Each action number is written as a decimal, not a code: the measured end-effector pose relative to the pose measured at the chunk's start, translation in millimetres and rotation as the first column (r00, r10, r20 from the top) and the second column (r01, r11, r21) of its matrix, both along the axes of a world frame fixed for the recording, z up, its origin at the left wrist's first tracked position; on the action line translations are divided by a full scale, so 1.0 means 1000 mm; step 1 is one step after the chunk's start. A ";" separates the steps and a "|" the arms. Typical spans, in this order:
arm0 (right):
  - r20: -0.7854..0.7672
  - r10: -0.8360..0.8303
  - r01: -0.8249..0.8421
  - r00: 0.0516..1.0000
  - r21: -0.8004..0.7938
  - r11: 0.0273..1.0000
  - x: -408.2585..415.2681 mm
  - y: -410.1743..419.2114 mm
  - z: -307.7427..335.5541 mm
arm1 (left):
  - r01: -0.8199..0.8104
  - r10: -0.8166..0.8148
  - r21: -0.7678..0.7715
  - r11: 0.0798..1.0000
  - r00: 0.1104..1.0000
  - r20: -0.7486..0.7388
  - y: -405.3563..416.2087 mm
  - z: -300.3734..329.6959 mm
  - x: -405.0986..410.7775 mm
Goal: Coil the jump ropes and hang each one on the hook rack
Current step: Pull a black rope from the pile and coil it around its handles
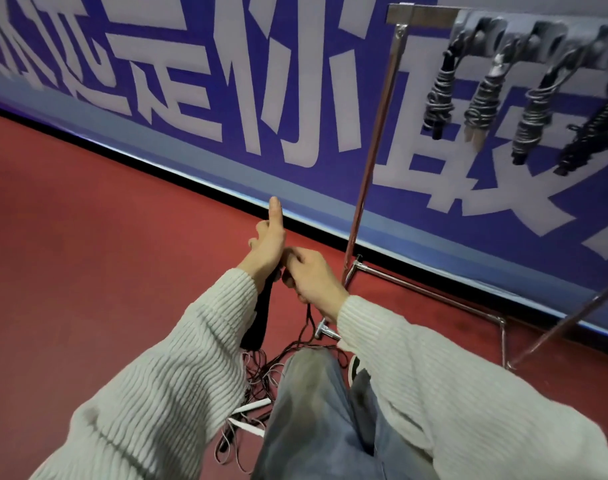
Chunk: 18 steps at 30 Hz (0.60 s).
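**Rope handles held over a tangle on the red floor**

Above the red floor, close to the blue wall banner, two hands are brought together in front of the body. The left hand is wrapped around the black handles of a jump rope, with its thumb raised straight up; the handles hang down below the wrist. The right hand is closed just beside it, touching it, and a thin dark cord is pinched in its fingers and runs down from it toward the floor.

Below the hands, a loose tangle of ropes is spread on the floor, partly hidden by the left sleeve and by a knee in grey-blue jeans. Two white handles are seen within the tangle. How many ropes lie there cannot be told.

To the upper right, the hook rack is mounted on a metal stand, whose slanted pole rises just past the right hand and whose base bars lie on the floor along the wall. Four coiled ropes are already hung from the hooks, side by side, each wound around its own handles; this part of the view is blurred. A dark shoe with a white edge is partly visible by the knee.
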State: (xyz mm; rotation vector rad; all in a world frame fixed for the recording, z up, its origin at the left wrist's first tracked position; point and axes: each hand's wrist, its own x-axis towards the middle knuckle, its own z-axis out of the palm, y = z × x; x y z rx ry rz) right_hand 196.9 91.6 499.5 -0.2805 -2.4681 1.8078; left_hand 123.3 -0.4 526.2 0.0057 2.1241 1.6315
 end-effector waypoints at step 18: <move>0.038 -0.243 0.245 0.969 -0.234 0.941 -0.008 0.105 0.043 | 0.445 -0.465 -0.135 0.885 0.854 -0.232 0.025 -0.026 0.050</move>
